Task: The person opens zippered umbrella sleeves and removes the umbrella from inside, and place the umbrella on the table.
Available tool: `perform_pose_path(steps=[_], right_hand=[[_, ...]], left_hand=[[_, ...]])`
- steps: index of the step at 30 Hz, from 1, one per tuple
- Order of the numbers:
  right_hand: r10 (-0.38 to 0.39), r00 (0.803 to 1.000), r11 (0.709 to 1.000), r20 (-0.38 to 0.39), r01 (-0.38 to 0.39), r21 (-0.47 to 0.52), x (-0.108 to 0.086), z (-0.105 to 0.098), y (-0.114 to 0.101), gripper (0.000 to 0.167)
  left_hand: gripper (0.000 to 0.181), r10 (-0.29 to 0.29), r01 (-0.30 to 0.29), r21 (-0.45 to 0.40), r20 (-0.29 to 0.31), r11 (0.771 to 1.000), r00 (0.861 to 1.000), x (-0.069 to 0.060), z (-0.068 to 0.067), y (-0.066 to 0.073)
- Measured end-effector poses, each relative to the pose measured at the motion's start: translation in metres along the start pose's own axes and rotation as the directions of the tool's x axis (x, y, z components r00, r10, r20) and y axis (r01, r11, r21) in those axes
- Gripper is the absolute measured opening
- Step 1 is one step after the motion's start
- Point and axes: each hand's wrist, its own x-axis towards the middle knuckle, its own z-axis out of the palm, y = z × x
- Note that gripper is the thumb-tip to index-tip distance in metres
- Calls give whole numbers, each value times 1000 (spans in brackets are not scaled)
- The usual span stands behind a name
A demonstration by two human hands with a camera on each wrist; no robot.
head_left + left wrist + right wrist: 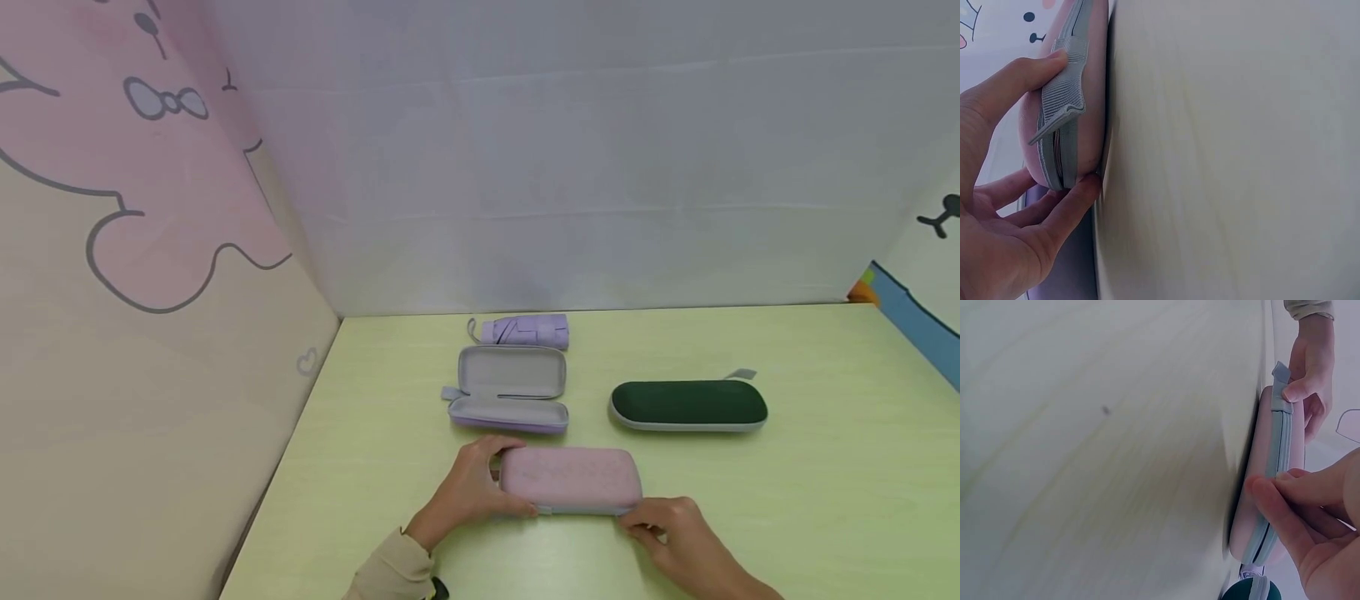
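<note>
A pink zippered hard case, like a pencil case (570, 477), lies at the front middle of the table. My left hand (480, 483) grips its left end, with the thumb on the grey fabric tab (1066, 81) in the left wrist view. Beside that tab the zipper edges (1057, 153) stand slightly apart. At the front right corner my right hand (675, 533) pinches at the zipper seam (1282, 450). Any zipper pull there is hidden by the fingertips (1263, 484).
Behind the pink case lies an open purple case (510, 423) with a grey lining. A folded purple umbrella (528, 331) rests behind that. To the right lies a closed dark green case (690, 403). Printed cloth walls (585, 167) border the table (840, 467).
</note>
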Motion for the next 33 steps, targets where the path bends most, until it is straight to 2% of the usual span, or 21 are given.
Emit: perform_pose_path(steps=[7,13,23,33], right_hand=[[-16,1000,1000,-5,16,19,2,3,-3,28],[-53,998,999,-32,53,-1,5,9,-4,30],[-29,1000,1000,4,29,-10,10,11,-10,27],[-80,997,996,-16,79,-27,16,21,-13,25]], left_hand=[[76,16,-16,1,-7,1000,1000,0,0,-1],[76,1,-1,2,0,1000,1000,0,1,-3],[75,-20,20,-21,-10,1000,1000,-1,1,-3],[73,-31,31,-32,-6,999,999,-1,-1,-1]])
